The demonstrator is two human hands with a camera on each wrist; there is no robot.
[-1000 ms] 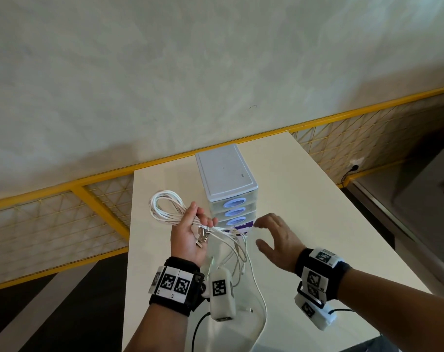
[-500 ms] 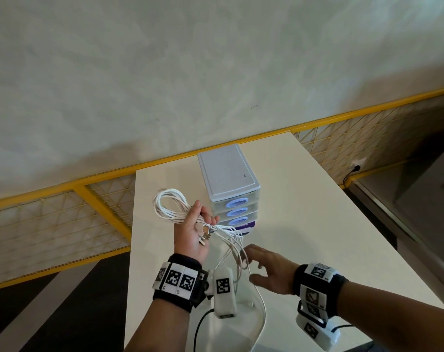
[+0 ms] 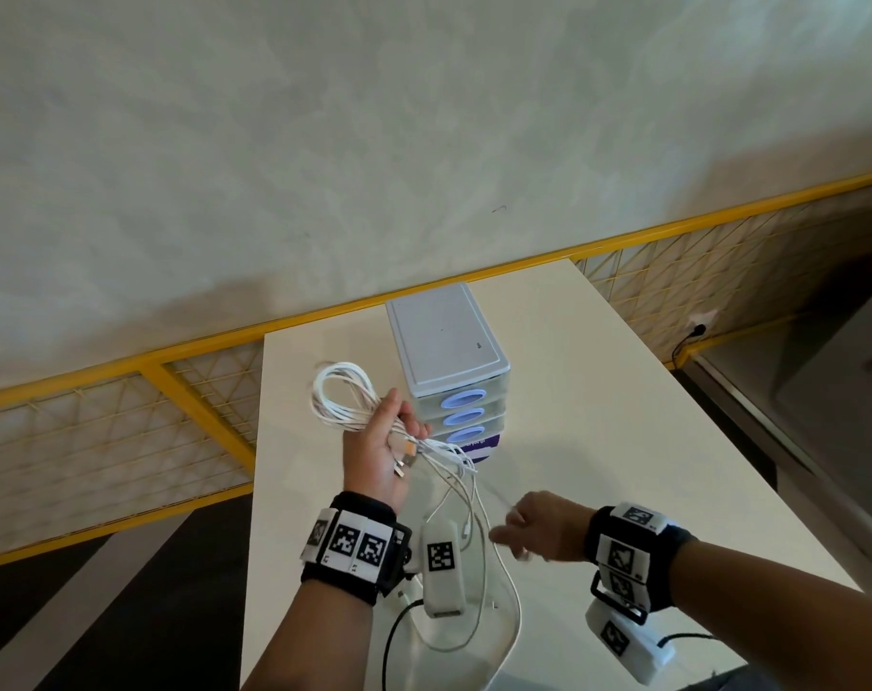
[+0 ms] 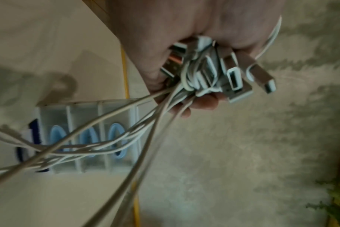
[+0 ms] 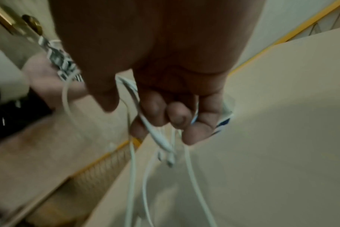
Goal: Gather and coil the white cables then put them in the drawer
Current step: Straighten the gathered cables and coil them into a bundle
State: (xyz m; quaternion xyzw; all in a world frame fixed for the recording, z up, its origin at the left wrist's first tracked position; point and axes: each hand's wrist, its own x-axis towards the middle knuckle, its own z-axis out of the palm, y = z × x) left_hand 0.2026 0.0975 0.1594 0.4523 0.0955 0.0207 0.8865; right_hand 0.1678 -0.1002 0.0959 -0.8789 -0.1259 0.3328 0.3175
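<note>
Several loops of the cables [image 3: 341, 403] already sit bunched in your left hand [image 3: 379, 453], held up above the desk [image 3: 598, 441] just beside the drawers [image 3: 451, 351]. Its fingers are curled tight round the bundle, and the wrist view shows the plugs [image 4: 219, 72] crowded together in that fist. The loose tails [image 3: 478, 556] hang down from there and trail over the desk edge toward you. Your right hand [image 3: 541, 533] is lower, near those tails; its fingers [image 5: 177, 113] are curled round a few strands and the small end connectors [image 5: 166, 155], though blur hides exactly how many it has.

So gathering looks mostly done, while coiling is only part way: the hanging lengths are not yet wound in with the loops. All three drawers visible in the stack appear closed, so opening one and putting the coil inside is left too. Mind the tails catching on the desk edge as you draw them up.
</note>
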